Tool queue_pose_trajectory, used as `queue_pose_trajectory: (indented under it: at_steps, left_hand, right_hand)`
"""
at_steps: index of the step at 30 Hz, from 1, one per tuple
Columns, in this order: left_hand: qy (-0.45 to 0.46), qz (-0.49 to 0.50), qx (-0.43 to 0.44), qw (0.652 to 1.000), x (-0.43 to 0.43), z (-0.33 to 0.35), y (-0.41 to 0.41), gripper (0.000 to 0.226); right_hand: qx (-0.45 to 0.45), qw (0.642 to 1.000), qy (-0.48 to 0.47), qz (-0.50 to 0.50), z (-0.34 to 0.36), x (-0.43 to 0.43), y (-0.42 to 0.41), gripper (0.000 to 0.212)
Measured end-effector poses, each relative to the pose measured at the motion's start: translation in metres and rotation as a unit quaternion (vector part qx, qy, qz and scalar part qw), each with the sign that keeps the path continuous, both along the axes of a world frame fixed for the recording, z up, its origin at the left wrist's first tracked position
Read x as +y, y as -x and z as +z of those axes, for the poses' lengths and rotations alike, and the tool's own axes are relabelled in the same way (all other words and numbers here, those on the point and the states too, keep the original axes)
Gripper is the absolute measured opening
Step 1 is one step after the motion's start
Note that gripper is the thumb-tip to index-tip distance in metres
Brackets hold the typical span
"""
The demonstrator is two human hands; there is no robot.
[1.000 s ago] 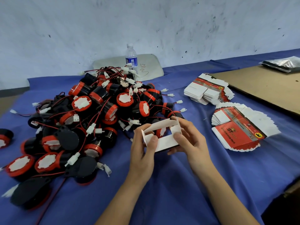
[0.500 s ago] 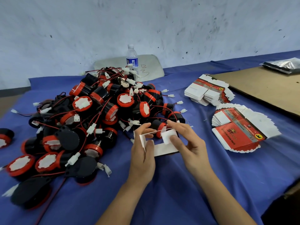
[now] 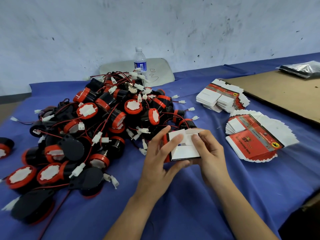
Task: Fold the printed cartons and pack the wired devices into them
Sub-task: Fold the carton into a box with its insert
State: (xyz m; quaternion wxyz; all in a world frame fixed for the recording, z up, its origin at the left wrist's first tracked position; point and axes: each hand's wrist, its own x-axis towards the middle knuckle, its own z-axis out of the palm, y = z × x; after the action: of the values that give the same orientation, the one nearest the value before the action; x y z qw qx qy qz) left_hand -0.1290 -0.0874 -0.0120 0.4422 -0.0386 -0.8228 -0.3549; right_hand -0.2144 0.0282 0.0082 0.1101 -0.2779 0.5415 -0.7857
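Observation:
Both hands hold one small carton [image 3: 184, 151] above the blue cloth, its white end flaps facing me. My left hand [image 3: 160, 156] grips its left side, a fingertip lying on a white flap. My right hand [image 3: 210, 153] grips the right side, thumb pressing a flap down. A big heap of black and red wired devices [image 3: 97, 125] with white plugs lies to the left and behind. Flat printed cartons lie in two fanned stacks at the right, the near stack [image 3: 258, 141] and the far stack [image 3: 223, 97].
A water bottle [image 3: 140, 62] stands behind the heap, before a pale board [image 3: 161, 71] leaning on the wall. A brown cardboard sheet [image 3: 284, 94] covers the table's right side, with a silvery bag [image 3: 303, 69] on its far end. One stray device [image 3: 4, 148] lies at the left edge.
The carton went from an open sleeve to a squared box turned end-on toward me. Both hands shifted slightly right, and the flaps have been folded inward.

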Motion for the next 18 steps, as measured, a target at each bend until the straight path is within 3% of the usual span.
queue_pose_trajectory:
  at_steps: [4, 10, 12, 15, 18]
  left_hand:
    - [0.012, 0.010, -0.010, 1.000, 0.0012, 0.0013, 0.0004, 0.047]
    - [0.023, 0.013, -0.018, 0.999, 0.0026, -0.0009, 0.0018, 0.050]
    - [0.017, 0.003, -0.017, 1.000, 0.0030, -0.0011, 0.0020, 0.046]
    - [0.013, -0.007, -0.003, 1.000, 0.0041, -0.0011, 0.0029, 0.043]
    - [0.007, -0.006, 0.018, 1.000, 0.0046, -0.0013, 0.0030, 0.044]
  right_hand:
    - [-0.016, 1.000, -0.019, -0.007, 0.0014, 0.0000, -0.0007, 0.022]
    - [-0.049, 0.998, -0.017, -0.033, -0.0018, -0.0019, -0.0002, 0.003]
    - [-0.062, 0.996, 0.007, -0.058, -0.0033, -0.0025, 0.0005, 0.016]
    - [0.009, 0.996, 0.004, -0.092, -0.0022, -0.0016, 0.0000, 0.028]
    - [0.078, 0.994, 0.004, -0.083, 0.0002, -0.0007, -0.0029, 0.023]
